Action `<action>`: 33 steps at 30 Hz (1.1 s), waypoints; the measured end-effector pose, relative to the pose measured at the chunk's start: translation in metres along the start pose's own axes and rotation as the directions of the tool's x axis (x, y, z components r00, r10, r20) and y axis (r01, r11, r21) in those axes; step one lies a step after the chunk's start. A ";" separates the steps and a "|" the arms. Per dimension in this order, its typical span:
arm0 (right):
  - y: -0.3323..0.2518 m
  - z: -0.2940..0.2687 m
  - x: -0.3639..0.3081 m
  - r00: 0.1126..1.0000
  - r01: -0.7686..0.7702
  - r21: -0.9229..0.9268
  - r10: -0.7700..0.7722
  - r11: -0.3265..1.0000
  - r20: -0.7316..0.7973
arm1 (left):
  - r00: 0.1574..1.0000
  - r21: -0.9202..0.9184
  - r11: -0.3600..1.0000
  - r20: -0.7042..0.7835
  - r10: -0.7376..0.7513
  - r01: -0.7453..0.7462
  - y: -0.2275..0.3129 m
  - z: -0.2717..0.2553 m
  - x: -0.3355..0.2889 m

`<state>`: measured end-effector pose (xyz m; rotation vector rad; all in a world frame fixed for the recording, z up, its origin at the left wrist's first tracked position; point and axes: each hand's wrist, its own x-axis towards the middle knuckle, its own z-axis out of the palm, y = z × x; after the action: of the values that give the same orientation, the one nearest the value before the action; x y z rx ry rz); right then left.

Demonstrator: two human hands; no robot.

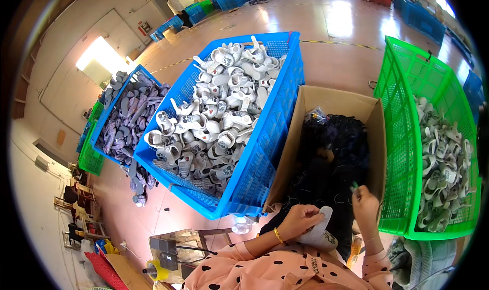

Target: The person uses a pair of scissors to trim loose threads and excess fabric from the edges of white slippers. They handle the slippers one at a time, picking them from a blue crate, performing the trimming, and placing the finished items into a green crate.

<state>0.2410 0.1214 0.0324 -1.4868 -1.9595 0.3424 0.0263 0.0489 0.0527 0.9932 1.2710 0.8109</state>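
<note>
My left hand (300, 222), with a yellow bangle at its wrist, is closed on a light grey slipper (320, 235) above my lap. The slipper's strap or heel end points up, and a dark printed pattern shows near its lower edge. Off to the right and a little higher, my right hand (365, 203) is raised with its fingers curled, apart from the slipper. From its fingers sticks a small thing with a green part (354, 186), too small to name. Beyond both hands stands an open cardboard box (294, 152) holding dark, thread-like material.
A large blue basket (254, 183) left of the box is heaped with light grey slippers. At the right, a green basket (402, 188) holds more. Purple-grey slippers (133, 111) fill another basket farther left. A wooden stand with tape (159, 270) is at lower left. Someone (175, 7) stands far back.
</note>
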 end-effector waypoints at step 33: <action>0.014 0.051 -0.059 0.847 -0.504 0.553 0.255 0.664 0.466 | 0.926 0.536 0.812 -0.137 0.352 -0.230 -0.038 0.011 0.027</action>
<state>0.2284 0.0791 -0.0336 -1.3838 -1.4645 1.4340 0.0393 0.0579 0.0076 1.5942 1.6060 0.8596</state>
